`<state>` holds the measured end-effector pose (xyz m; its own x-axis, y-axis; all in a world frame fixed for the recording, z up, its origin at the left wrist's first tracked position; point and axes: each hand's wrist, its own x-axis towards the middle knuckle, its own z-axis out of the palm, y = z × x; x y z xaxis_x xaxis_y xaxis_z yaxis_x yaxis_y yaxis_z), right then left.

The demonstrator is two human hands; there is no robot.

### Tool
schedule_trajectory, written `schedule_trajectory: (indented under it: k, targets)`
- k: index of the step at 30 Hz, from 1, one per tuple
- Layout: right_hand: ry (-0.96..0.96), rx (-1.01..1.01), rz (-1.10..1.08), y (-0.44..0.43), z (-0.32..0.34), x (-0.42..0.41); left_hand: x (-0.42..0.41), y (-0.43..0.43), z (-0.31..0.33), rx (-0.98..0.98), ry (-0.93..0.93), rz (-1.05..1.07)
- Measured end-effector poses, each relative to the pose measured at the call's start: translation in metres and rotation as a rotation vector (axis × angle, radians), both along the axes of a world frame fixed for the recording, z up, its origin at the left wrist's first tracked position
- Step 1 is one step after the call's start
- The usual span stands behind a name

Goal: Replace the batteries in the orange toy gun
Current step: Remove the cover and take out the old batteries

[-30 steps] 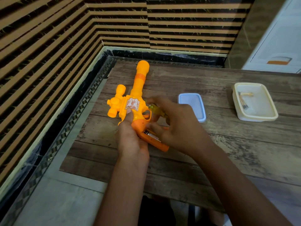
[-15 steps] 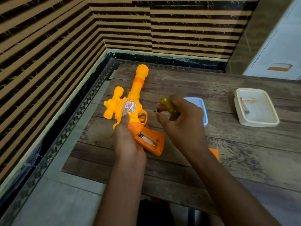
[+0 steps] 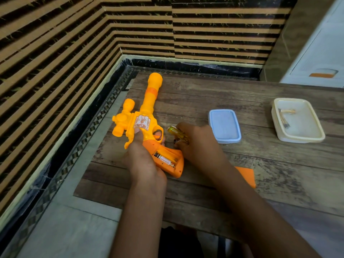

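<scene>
Your right hand (image 3: 197,144) has dropped toward the surface (image 3: 279,164), fingers curled round the yellow screwdriver (image 3: 176,132), while your left hand (image 3: 143,161) grips the orange toy gun (image 3: 149,103) just left of them, steadying its open battery compartment (image 3: 165,158) face-up.

Warm, dim light, slight blur (edges bowed)

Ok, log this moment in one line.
left hand: grips toy gun | right hand: holds screwdriver | compartment: open, battery inside | cover: off, on table
</scene>
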<state>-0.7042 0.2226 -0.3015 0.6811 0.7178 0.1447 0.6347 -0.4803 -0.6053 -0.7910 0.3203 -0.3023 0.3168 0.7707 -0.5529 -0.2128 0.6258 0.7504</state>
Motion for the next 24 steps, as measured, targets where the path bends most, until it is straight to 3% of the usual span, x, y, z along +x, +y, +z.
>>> schedule_trajectory:
  k: [5,8,13,19,24]
  targets:
    - [-0.071,0.081,-0.019,-0.003,0.0,0.001,0.0,-0.002,0.001,0.007,0.005,-0.025]
    - [-0.103,0.237,-0.055,-0.006,0.001,0.001,0.0,-0.002,0.001,0.028,0.004,-0.044]
    - [0.128,0.485,0.03,-0.026,0.016,-0.01,0.0,-0.003,0.001,0.046,0.014,-0.078]
    - [0.268,0.711,0.026,-0.04,0.024,-0.016,0.001,-0.005,-0.001,0.057,0.034,-0.093]
    - [0.379,0.678,0.031,-0.047,0.021,-0.013,0.001,-0.006,0.001,0.041,0.044,-0.079]
